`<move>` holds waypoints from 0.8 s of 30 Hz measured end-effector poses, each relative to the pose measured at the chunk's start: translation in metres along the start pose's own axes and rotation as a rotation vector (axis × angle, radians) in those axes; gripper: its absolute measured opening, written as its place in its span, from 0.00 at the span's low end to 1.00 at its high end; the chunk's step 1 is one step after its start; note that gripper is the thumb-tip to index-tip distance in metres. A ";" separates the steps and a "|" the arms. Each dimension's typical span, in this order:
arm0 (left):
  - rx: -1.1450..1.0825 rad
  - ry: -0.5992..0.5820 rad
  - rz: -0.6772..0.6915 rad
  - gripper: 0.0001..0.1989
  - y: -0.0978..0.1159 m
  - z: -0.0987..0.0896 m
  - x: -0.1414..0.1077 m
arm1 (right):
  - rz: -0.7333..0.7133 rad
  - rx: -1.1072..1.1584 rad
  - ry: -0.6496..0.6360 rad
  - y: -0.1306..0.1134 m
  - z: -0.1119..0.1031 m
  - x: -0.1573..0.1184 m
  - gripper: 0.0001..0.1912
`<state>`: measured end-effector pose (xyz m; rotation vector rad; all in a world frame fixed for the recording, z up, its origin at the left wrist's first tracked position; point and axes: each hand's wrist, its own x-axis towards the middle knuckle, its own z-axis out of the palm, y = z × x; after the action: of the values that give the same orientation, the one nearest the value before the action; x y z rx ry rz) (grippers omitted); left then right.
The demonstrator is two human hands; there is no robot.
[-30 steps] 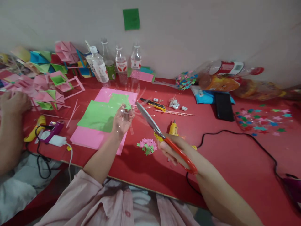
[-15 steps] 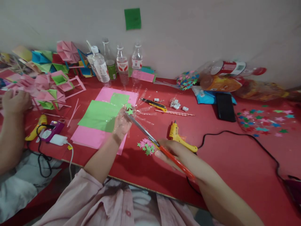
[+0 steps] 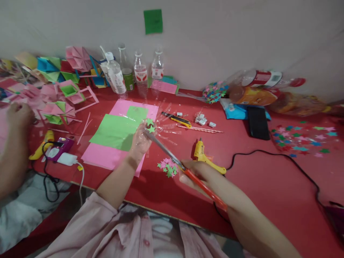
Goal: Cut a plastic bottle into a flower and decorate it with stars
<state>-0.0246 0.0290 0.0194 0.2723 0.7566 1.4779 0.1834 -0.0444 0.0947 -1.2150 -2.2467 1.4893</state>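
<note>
My left hand (image 3: 140,141) has its fingers closed on a small green paper star piece (image 3: 150,126), with star points showing past the fingertips. My right hand (image 3: 197,175) grips a pair of scissors (image 3: 172,152) with red handles. The scissors' metal blades look nearly closed, and their tips reach the green paper at my left fingers. Clear plastic strips (image 3: 169,127) fan out behind my left hand. Green sheets (image 3: 115,130) and pink sheets (image 3: 103,156) lie beneath and left of it. A small pile of pink and green paper stars (image 3: 168,167) sits below the blades.
A yellow glue gun (image 3: 205,157) with a black cord lies right of the scissors. Beyond are a utility knife (image 3: 177,120) and a phone (image 3: 258,123). Plastic bottles (image 3: 141,73) stand by the wall. At left, another person's hand (image 3: 20,116) rests near paper crafts (image 3: 70,89).
The green star piece has turned slightly in my left fingers, and the scissors have shifted a little with it. The other person's hand at left has moved slightly.
</note>
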 end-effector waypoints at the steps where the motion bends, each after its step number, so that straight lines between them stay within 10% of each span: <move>1: -0.035 -0.005 -0.004 0.08 0.000 0.001 0.000 | -0.002 0.081 0.037 0.001 -0.001 0.000 0.25; 9: -0.095 -0.044 -0.032 0.10 0.000 0.006 -0.002 | -0.023 0.315 0.439 0.010 -0.012 0.000 0.24; 24: 0.004 0.025 -0.021 0.06 0.002 0.003 0.003 | 0.093 0.277 0.143 0.007 -0.015 -0.004 0.27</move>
<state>-0.0241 0.0326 0.0222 0.2487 0.7808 1.4622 0.1985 -0.0357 0.0974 -1.3067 -1.8435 1.6248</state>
